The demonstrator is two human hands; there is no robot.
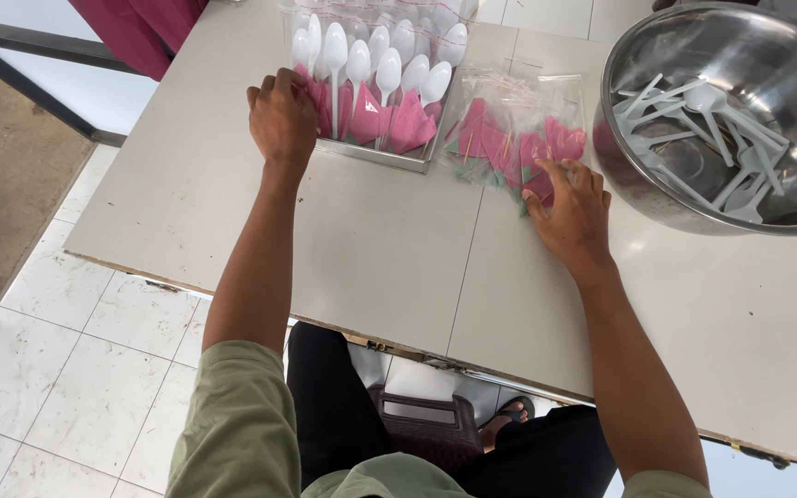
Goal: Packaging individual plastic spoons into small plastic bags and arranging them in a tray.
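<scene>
Your left hand [282,118] rests on the near left corner of the tray [389,157], which sits at the table's [389,249] far edge. Its fingers curl loosely over the outermost pink napkin [311,92] in the row of packed spoons [359,65]; I cannot tell whether they pinch anything or only press. Your right hand [572,214] lies flat with the fingers spread and extended, the tips touching the near edge of the bags [514,138], a loose pile of clear sleeves with pink napkins inside, just beside the tray on its right. Nothing is gripped there yet. The steel bowl [721,111] of loose white spoons sits at the far right corner of the table, close to that hand.

To do this well, I would steady the tray with your left hand instead of pushing on the napkins, since pressure there could tip the standing spoons out of line. With your right, slide one fingertip under the top sleeve and lift only that one; the film looks slippery and thin, so several may cling together. Pinch near the open end so the napkin stays folded inside. Keep your forearm low and clear of the bowl's rim, because a bump could send it sliding along the smooth table.
</scene>
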